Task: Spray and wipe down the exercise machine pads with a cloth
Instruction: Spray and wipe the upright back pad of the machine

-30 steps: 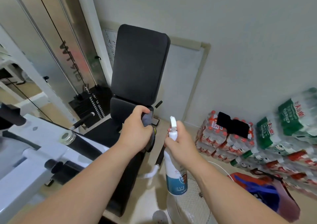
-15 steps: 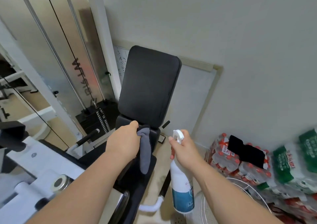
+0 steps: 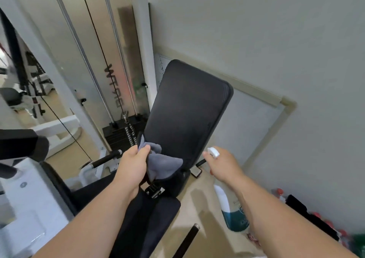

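Observation:
A black upright back pad (image 3: 187, 107) of the exercise machine stands in the middle, with a black seat pad (image 3: 146, 218) below it. My left hand (image 3: 132, 165) grips a grey cloth (image 3: 160, 161) that lies against the lower left part of the back pad. My right hand (image 3: 223, 163) holds a white spray bottle (image 3: 232, 212) with a teal label by its neck; the white nozzle (image 3: 213, 152) points toward the back pad, a little to its right. The bottle's body hangs below my wrist.
A white cable frame with chrome rods and a black weight stack (image 3: 122, 133) stands left of the pad. A white machine arm (image 3: 25, 198) fills the lower left. A framed board (image 3: 254, 123) leans on the wall behind. Packs of bottled water (image 3: 335, 232) lie at lower right.
The view has tilted up and moved closer. My left hand has brought the cloth up onto the lower back pad, where it has spread out. My right hand has lifted the bottle slightly.

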